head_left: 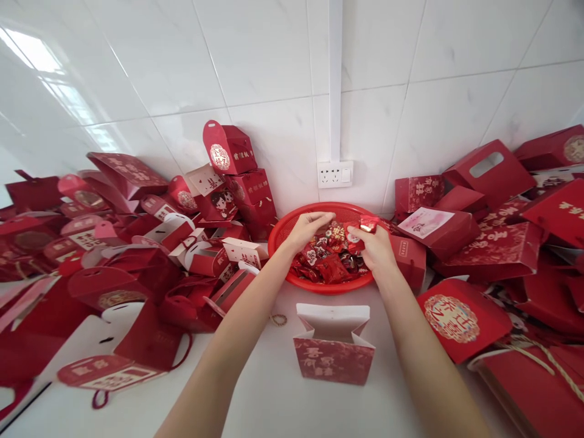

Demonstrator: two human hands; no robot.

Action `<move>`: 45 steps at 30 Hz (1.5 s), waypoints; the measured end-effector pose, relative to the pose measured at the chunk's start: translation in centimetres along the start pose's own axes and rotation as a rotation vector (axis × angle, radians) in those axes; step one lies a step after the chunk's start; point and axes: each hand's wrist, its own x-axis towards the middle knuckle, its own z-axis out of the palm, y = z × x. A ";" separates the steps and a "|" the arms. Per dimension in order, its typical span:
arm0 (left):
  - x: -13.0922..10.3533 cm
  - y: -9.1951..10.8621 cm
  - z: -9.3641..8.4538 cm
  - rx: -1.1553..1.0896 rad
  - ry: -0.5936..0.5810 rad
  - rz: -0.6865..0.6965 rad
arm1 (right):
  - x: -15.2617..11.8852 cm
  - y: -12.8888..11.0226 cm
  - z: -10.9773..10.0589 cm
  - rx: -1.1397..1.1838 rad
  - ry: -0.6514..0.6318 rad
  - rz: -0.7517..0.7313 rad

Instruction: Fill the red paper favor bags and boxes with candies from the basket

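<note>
Tiled wall, worktop, red boxes
Over the basket, the right hand clamps its grip on a red packet; whether the left hand has its grip together, I cannot tell.

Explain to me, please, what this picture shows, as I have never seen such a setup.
No machine here: the picture comes from a camera worn on a person's head, facing their two bare hands. The right hand holds a red packet over a red basket of wrapped packets; the left hand is over the basket too, though whether it holds anything is unclear. Nearer the camera, an open red bag stands on the white surface, with piled red boxes on either side.
</note>
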 end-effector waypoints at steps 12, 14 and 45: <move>-0.6 -1.0 2.6 1.014 -0.336 -0.034 | 0.6 0.1 -0.9 0.119 0.256 -0.124; -0.6 -0.6 2.9 1.168 -0.353 -0.075 | 0.6 0.2 -0.9 0.128 0.266 -0.130; 0.4 -1.1 0.3 1.023 0.120 -0.070 | 0.9 0.3 -0.9 0.206 0.332 -0.121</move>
